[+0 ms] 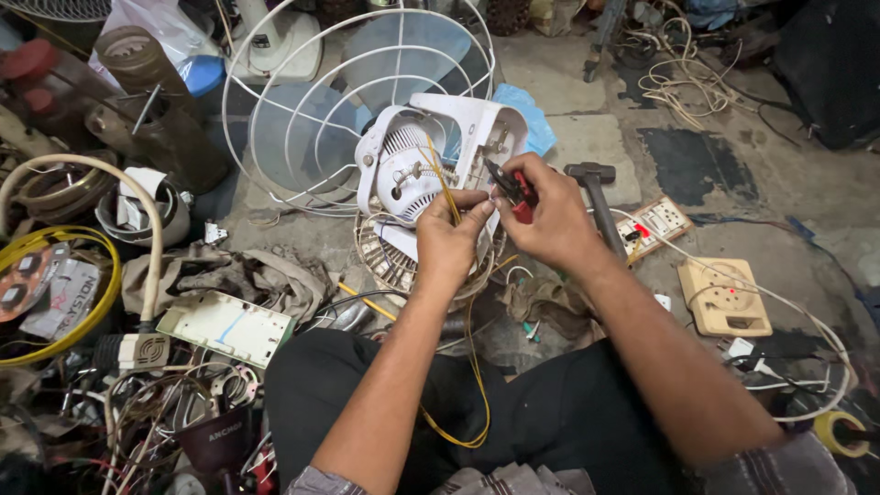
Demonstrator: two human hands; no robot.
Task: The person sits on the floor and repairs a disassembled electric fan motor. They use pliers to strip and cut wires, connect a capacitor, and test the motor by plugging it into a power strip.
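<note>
Both hands are up close together right over the white plastic fan motor housing, which sits in front of the person's knees, on the floor. Left hand is pinched shut on a thin yellow wire that loops down across the lap. Right hand is clamped around red-handled pliers, tips at the housing's open back. Behind it stands a white wire fan guard. A dark hammer lies just right; beige wall socket further out. Can't spot any containers holding stuff.
</note>
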